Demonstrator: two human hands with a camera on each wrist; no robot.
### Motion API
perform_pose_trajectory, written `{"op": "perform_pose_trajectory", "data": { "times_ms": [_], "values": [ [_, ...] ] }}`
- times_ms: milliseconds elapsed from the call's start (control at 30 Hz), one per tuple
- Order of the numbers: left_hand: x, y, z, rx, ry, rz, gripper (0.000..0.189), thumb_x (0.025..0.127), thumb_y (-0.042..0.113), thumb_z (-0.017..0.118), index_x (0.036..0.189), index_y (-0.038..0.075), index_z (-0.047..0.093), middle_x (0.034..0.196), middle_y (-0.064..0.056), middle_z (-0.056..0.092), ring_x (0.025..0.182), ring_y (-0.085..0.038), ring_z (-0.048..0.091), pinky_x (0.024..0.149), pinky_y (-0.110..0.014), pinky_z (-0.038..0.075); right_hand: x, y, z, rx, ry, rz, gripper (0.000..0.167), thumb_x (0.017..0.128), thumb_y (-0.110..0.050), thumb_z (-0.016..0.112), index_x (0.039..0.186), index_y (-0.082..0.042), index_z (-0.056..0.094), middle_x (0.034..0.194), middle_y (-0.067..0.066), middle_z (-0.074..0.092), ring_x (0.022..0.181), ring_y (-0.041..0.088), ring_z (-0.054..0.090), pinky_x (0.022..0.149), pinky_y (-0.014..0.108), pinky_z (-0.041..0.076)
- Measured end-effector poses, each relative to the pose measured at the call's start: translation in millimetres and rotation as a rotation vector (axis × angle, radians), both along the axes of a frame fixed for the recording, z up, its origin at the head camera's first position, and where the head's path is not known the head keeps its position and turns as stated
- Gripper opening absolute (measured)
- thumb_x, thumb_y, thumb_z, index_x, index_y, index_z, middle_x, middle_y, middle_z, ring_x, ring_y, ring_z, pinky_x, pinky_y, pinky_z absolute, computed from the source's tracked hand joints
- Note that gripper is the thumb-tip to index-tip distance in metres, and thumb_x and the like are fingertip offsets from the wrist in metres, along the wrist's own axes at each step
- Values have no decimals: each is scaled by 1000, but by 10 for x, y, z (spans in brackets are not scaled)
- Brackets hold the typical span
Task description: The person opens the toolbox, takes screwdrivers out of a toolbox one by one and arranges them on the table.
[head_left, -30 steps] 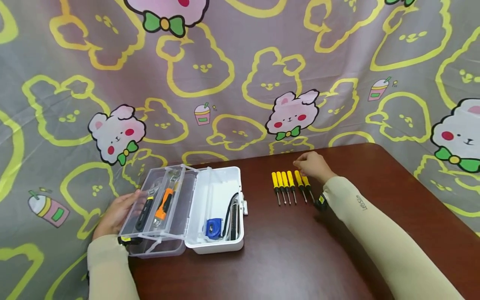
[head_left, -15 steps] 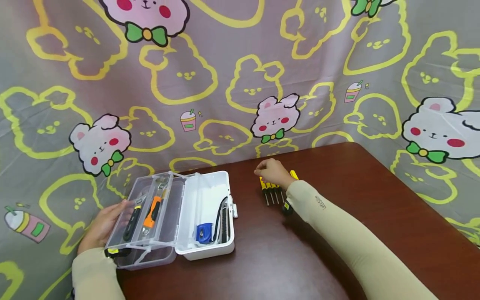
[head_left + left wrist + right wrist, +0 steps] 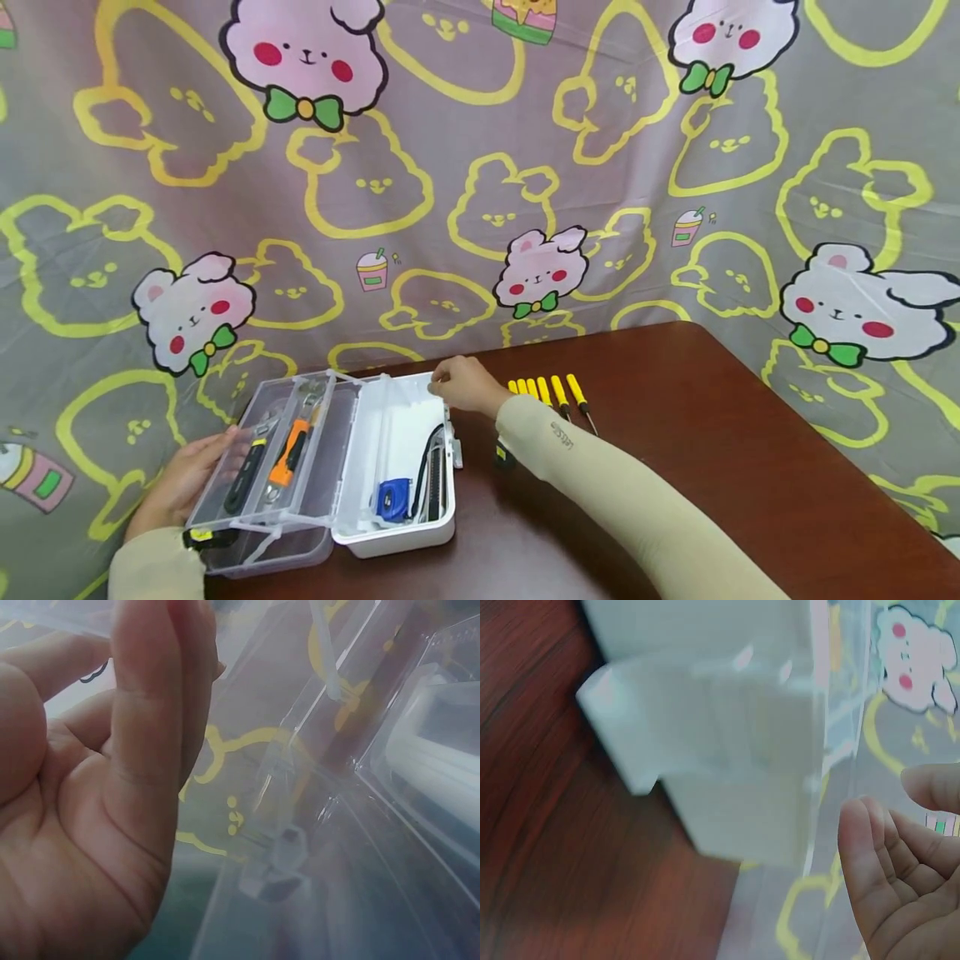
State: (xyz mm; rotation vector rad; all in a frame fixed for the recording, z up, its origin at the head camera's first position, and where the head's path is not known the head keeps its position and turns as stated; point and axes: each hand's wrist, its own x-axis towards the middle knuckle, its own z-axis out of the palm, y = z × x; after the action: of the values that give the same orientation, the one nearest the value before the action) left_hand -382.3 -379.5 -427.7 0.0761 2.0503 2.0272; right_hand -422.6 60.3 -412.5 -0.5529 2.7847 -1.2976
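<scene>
A white toolbox (image 3: 393, 546) with its clear lid and trays folded out stands on the table. My left hand (image 3: 183, 479) grips the left edge of the clear tray (image 3: 251, 450), thumb above and fingers below. That tray holds a black-handled adjustable wrench (image 3: 246, 477) and an orange-handled tool (image 3: 289, 454). My right hand (image 3: 468, 385) hangs over the toolbox's far right corner. In the right wrist view its thumb and fingertips stand apart with nothing visible between them. A blue tape measure (image 3: 393, 500) and a black-and-grey tool (image 3: 433, 483) lie in the white base.
Several yellow-handled screwdrivers (image 3: 558, 392) lie in a row right of the toolbox, partly hidden by my right arm. A patterned curtain (image 3: 420, 192) hangs behind and beside the brown table (image 3: 660, 400). The toolbox latch (image 3: 457, 452) juts out from its right side.
My right hand has moved left from above the screwdrivers to the toolbox's far corner. My left hand keeps its grip on the tray. The head view has shifted.
</scene>
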Motion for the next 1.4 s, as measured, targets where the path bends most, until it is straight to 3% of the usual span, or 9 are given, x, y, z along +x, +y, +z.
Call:
{"op": "perform_pose_trajectory", "data": {
  "times_ms": [400, 600, 900, 1167, 1400],
  "values": [
    [24, 36, 36, -104, 1, 44, 30, 104, 35, 46, 92, 38, 74, 90, 11, 66, 79, -5, 61, 69, -24, 53, 45, -553, 156, 53, 40, 109, 14, 94, -21, 65, 100, -10, 72, 79, -5, 69, 63, 1, 61, 60, 20, 50],
    [34, 33, 28, -77, 4, 42, 32, 105, 31, 44, 92, 36, 74, 88, 10, 65, 77, -5, 61, 67, -23, 53, 64, -766, 230, 97, 105, 136, 10, 92, -22, 67, 92, -14, 72, 67, -14, 64, 58, -3, 60, 60, 16, 48],
    [36, 48, 27, -83, -23, 61, 29, 103, 36, 47, 93, 35, 75, 90, 10, 65, 78, -5, 60, 68, -24, 53, 64, -1031, 192, 141, 118, 220, 20, 91, -25, 68, 105, -12, 73, 93, -8, 69, 85, 3, 61, 73, 17, 47],
    [26, 66, 23, -136, -24, 80, 24, 101, 41, 50, 96, 36, 73, 94, 9, 64, 82, -6, 60, 72, -25, 53, 35, -1200, 138, 293, 201, 259, 15, 90, -25, 68, 99, -15, 74, 91, -8, 69, 82, 5, 61, 73, 19, 47],
    [19, 53, 12, -115, -27, 84, 25, 102, 38, 49, 95, 35, 73, 94, 10, 65, 82, -6, 60, 71, -24, 53, 60, -1354, 85, 540, 256, 301, 36, 92, -31, 64, 126, -19, 66, 112, -7, 68, 99, 11, 63, 86, 25, 48]
  ]
}}
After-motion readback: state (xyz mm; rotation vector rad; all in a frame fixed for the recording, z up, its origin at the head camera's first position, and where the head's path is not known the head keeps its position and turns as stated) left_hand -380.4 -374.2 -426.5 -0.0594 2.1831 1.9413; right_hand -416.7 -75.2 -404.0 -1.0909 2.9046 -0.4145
